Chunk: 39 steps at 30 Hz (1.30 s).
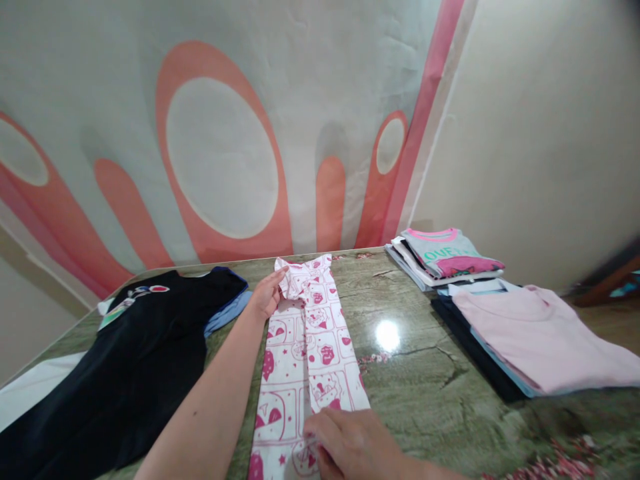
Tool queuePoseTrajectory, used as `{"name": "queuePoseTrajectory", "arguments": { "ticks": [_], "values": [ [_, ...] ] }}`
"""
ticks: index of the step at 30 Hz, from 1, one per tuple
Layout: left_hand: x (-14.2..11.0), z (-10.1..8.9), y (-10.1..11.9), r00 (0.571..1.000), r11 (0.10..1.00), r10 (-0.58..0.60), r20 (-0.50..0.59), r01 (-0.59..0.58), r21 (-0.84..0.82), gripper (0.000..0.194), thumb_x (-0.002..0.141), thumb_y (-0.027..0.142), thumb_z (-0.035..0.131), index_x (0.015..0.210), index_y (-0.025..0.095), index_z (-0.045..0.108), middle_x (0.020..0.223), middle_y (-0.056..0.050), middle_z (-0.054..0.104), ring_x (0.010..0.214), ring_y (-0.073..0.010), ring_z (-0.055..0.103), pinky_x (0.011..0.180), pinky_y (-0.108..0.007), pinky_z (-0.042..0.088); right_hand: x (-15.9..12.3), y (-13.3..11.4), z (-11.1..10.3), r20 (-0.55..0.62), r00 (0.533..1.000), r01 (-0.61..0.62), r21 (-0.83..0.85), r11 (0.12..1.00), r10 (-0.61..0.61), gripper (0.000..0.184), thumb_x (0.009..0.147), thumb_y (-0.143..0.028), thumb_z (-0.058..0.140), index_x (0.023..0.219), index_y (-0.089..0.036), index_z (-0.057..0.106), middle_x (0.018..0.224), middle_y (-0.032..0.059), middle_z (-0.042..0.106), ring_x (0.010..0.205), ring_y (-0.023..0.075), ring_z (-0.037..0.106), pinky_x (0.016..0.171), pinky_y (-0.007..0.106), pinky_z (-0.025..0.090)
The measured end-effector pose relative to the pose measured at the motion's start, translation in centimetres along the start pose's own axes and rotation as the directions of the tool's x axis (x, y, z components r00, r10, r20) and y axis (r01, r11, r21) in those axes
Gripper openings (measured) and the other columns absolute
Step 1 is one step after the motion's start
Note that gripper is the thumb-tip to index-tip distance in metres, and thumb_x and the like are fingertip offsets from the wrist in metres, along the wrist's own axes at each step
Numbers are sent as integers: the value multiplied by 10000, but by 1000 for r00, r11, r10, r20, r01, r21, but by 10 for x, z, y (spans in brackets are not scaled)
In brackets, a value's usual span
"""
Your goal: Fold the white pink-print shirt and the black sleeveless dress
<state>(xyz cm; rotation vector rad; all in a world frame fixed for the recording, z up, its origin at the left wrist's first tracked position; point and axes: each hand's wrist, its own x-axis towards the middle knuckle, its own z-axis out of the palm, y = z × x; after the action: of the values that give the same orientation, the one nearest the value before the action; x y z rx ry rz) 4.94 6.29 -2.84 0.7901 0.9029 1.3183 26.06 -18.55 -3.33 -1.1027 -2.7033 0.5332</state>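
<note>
A white fabric garment with a magenta cartoon print [327,327] is laid lengthwise over the middle of a glossy, green-brown marbled tabletop [410,387], its top brought close to the far edge. The upper left edge of the garment appears to be pinched by the left hand [269,293]; the right hand [350,440] is placed over the lower part with fingers curled, and whether cloth is gripped there cannot be told. The step seems to be one of arranging or folding; the bunched cloth at the top would call for being drawn flat while the length is held straight. Little room is left beyond the top, before the coral-patterned wall [330,207]. The left side is crowded by a black printed garment [145,360], whereas bare surface is offered on the right, up to the stacked pale pink shirt [540,333].
</note>
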Motion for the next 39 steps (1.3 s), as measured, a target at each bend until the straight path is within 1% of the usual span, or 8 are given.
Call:
{"name": "queuePoseTrajectory", "arguments": {
  "ticks": [6, 10, 17, 22, 31, 34, 36, 39],
  "values": [
    [4, -9, -10, 998, 992, -36, -55, 42, 115, 659, 712, 48, 731, 1332, 116, 515, 768, -35, 689, 550, -102, 630, 543, -220, 561, 1, 4, 7, -1, 998, 61, 0, 998, -61, 262, 832, -326, 521, 1066, -213, 552, 930, 36, 695, 741, 192, 636, 523, 237, 373],
    [2, -4, -16, 1000, 984, 6, -2, -6, 177, 939, 608, 5, 771, 1436, 224, 387, 868, -19, 682, 573, -108, 637, 531, -251, 578, -1, 8, 11, -79, 992, 101, -21, 995, -103, 247, 827, -267, 482, 1058, -211, 552, 887, 27, 698, 691, 171, 623, 508, 233, 353],
    [1, 8, -11, 988, 974, 149, 40, -153, 164, 903, 582, 16, 724, 1407, 252, 444, 1087, -36, 679, 696, -100, 644, 614, -191, 544, -5, 14, 17, -409, 881, 245, -38, 969, -238, 229, 809, -189, 411, 1010, -218, 517, 730, -15, 649, 548, 129, 568, 443, 239, 297],
    [9, -9, -16, 981, 924, 191, -44, -165, 345, 866, 596, 54, 660, 1414, 208, 425, 958, -19, 703, 665, -119, 638, 623, -224, 535, -2, 13, 21, -414, 871, 260, -70, 963, -265, 168, 888, -290, 416, 1015, -228, 506, 704, -38, 651, 519, 126, 571, 405, 259, 231],
    [9, -11, -19, 897, 558, 432, -95, -182, 810, 738, 655, 42, 577, 1365, 200, 445, 1197, -50, 624, 1025, -207, 620, 919, -317, 495, -3, 14, 17, -355, 900, 289, 52, 956, -252, 232, 980, -368, 339, 1052, -230, 510, 780, -22, 691, 596, 123, 618, 457, 233, 323],
    [2, -2, -14, 817, 333, 572, -73, -150, 931, 646, 673, 28, 546, 1304, 152, 495, 1290, -109, 542, 1238, -261, 485, 1070, -393, 371, -5, 17, 9, -373, 904, 280, 143, 949, -210, 205, 964, -306, 368, 1068, -226, 525, 828, -5, 696, 668, 124, 634, 540, 217, 402],
    [-4, 7, -15, 752, 145, 656, 61, -205, 968, 565, 720, 29, 502, 1274, 136, 518, 1357, -131, 477, 1321, -256, 392, 1121, -402, 295, -6, 21, -1, -377, 918, 211, 200, 957, -124, 211, 940, -231, 396, 1099, -225, 535, 907, 12, 694, 777, 134, 642, 654, 221, 447],
    [-14, 24, -27, 789, -67, 487, 375, -394, 917, 412, 858, 107, 415, 1240, 173, 555, 1339, -98, 527, 1296, -209, 429, 1118, -387, 301, -9, 30, -16, -347, 937, 55, 230, 972, 29, 252, 905, -149, 429, 1100, -226, 568, 998, 33, 666, 905, 155, 611, 789, 257, 450]
  ]
}}
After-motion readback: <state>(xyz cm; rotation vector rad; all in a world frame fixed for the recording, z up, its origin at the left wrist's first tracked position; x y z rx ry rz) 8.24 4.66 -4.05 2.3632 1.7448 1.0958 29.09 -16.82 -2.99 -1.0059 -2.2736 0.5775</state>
